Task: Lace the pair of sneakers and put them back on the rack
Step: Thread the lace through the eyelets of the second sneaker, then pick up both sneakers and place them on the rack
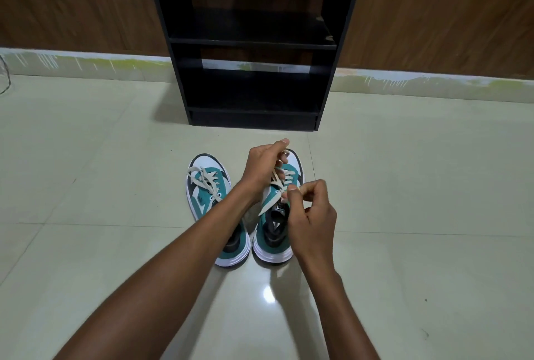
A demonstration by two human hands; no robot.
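Note:
Two teal, white and black sneakers stand side by side on the floor, toes pointing at the rack. The left sneaker [206, 186] has its cream lace threaded and lying loose across the top. Over the right sneaker [273, 232], my left hand [264, 167] pinches one end of the cream lace [278, 183] above the toe. My right hand [313, 211] pinches the other part of that lace near the tongue. My left forearm crosses over the left sneaker's heel.
A black open shoe rack [254, 42] stands against the wood-panelled wall just beyond the sneakers, its two visible shelves bare. Pale glossy floor tiles [404, 186] stretch to both sides. A thin wire object [5, 73] shows at the far left edge.

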